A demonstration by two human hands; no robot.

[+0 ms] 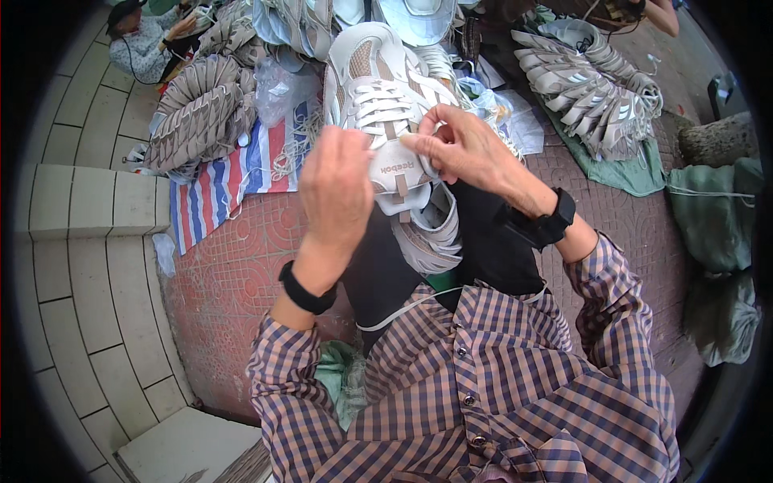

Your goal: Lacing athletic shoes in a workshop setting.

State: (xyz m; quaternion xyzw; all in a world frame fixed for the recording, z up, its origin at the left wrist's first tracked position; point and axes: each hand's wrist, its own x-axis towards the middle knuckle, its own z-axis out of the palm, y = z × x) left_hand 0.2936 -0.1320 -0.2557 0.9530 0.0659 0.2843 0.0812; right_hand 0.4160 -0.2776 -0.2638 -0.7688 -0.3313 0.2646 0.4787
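In the head view, a white and beige shoe (361,66) lies in the middle, just beyond the person's lap, its toe pointing to the far side and its tongue (396,167) toward the body. White laces (377,103) cross over its upper, and the topmost rows sit between the two hands.

The right hand (471,151) is at the shoe's right edge, near the upper eyelets. Its grip has thumb and forefinger curled close together; whether a lace is pinched between them I cannot tell. The left hand (334,181) is over the left edge, fingers bent and blurred, so the state of that grip cannot be told either.

The work in hand looks like threading or tightening the lace at the upper eyelets. To do it well, the lace is best held close to its tip so that it does not bend at the hole, then drawn through flat and untwisted. Even tension on both sides should keep the crossings level, and the tongue should stay centred beneath them. A light steadying touch from the left hand would probably help, since the soft upper could shift under a pull.
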